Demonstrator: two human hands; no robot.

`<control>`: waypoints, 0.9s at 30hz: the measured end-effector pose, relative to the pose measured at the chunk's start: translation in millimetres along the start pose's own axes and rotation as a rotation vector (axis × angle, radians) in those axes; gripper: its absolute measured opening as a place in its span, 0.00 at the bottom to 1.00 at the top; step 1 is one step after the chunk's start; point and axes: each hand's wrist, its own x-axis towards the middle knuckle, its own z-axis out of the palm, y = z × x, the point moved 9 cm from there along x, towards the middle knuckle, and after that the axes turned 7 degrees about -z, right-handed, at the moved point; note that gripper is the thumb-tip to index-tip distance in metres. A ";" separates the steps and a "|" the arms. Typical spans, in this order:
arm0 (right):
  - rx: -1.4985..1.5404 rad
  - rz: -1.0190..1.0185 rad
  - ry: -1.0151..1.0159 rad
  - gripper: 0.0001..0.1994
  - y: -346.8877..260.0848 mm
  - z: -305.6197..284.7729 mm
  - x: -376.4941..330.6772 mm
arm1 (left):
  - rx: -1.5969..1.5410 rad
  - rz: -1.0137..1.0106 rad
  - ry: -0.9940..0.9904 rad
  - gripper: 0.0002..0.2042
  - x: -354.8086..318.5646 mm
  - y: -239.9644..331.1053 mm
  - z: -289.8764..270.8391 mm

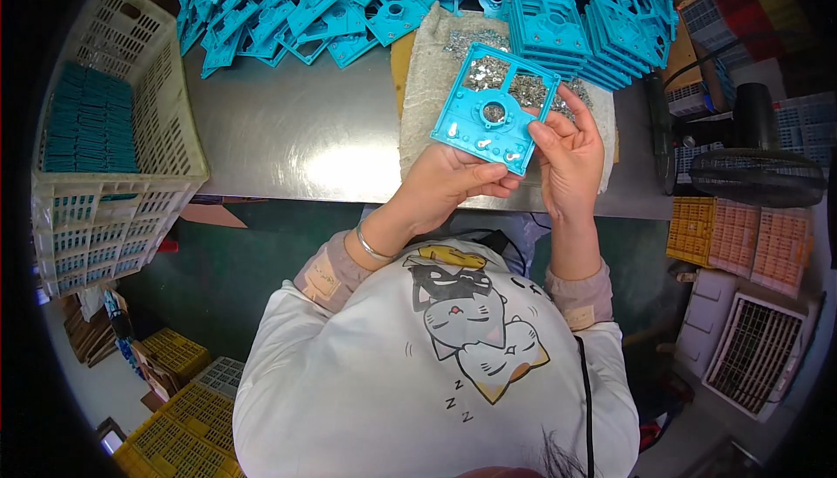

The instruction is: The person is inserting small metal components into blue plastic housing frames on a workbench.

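Both my hands hold up a turquoise plastic frame [466, 113], tilted over the near edge of the table. It has a round ring in the middle, window openings, and three small shiny metal pieces along its lower part. My left hand [446, 183] grips the lower edge with the thumb in front. At the right side, my right hand [571, 155] pinches the edge between thumb and fingers. Behind the frame, a pile of small metal pieces [532, 90] lies on a pale cloth [422, 85], partly hidden by the frame.
A large heap of turquoise frames [305, 7] covers the back of the metal table [288, 120], with neater stacks [547, 29] behind the cloth. At left stands a white crate [174, 129] holding stacked turquoise parts. A black fan [757, 173] and orange crates [737, 238] are at right.
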 end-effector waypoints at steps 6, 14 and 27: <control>-0.054 -0.066 -0.043 0.33 -2.4 1.8 -0.4 | -0.022 -0.001 0.011 0.12 0.3 -0.3 -0.5; -0.732 -0.468 -0.084 0.20 -29.9 8.9 -12.9 | 0.247 0.146 0.209 0.11 -4.7 7.8 -18.0; -1.169 -0.682 -0.450 0.07 -23.3 56.6 -39.4 | 0.358 0.232 0.169 0.11 -8.8 2.7 -38.1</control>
